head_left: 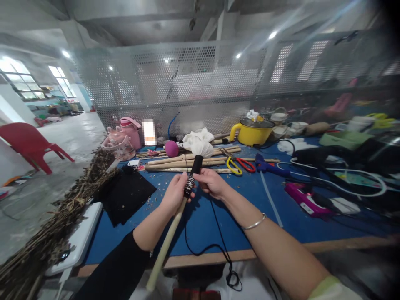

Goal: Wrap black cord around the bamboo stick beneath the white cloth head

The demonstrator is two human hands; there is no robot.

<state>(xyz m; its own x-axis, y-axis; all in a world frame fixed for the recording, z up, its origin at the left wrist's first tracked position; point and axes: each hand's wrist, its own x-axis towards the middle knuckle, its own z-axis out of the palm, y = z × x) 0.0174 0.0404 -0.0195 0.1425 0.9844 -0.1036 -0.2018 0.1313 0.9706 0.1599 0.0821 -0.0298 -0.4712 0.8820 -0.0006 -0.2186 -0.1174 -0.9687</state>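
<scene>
My left hand [175,193] is closed around a pale wooden stick [167,246], which slants up and away from me. The stick's upper part has a black cloth wrap [196,164] bound with several silvery-looking turns, and a gathered white cloth head [201,148] tops it. Against the wrap, my right hand [212,183] is closed, thumb and fingers pinched at the binding. Black cord [215,212] hangs from beneath this hand over the table edge and ends in a tangle; the pinched part of it is largely hidden by the fingers.
Behind the hands lie bare sticks [187,162], yellow-and-red-handled scissors [240,165] and a purple ball [171,148]. Black cloth [125,196] and dried stalks [68,200] are at left. A yellow pot [254,132], blue glue gun [265,164] and purple power strip [308,200] sit rightward.
</scene>
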